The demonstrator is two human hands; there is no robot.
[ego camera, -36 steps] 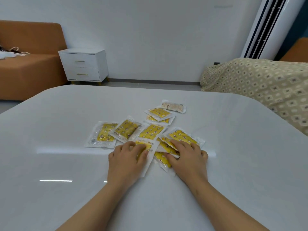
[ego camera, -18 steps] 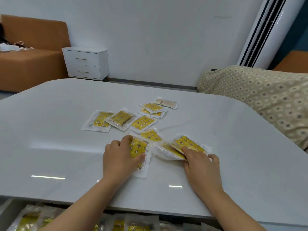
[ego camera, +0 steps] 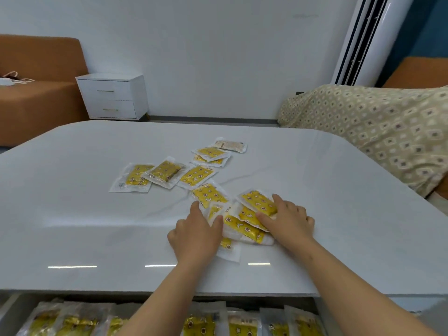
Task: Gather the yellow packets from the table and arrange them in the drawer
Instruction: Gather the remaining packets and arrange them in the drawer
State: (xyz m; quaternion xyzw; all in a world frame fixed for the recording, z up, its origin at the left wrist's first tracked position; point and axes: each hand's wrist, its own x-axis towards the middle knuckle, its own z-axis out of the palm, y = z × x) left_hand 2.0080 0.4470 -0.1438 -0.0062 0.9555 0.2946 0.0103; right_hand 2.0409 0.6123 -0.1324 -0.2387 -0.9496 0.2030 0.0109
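Note:
Several yellow packets in clear wrappers lie on the white table (ego camera: 72,214). A bunched pile of packets (ego camera: 244,226) sits between my hands. My left hand (ego camera: 196,235) presses flat on the pile's left side, covering part of one packet. My right hand (ego camera: 287,218) rests on the pile's right side, fingers over the top packet (ego camera: 258,202). More loose packets (ego camera: 167,172) lie spread further back, up to a pale one (ego camera: 230,144). Below the table's near edge the open drawer (ego camera: 14,311) shows a row of stored packets (ego camera: 198,323).
A white two-drawer nightstand (ego camera: 112,95) and an orange sofa (ego camera: 36,93) stand at the back left. A patterned bed cover (ego camera: 378,124) lies to the right, next to a white floor-standing air conditioner (ego camera: 363,40).
My hands have moved closer together, pushing the near packets into one overlapping pile. The view has tipped down, so more of the drawer shows.

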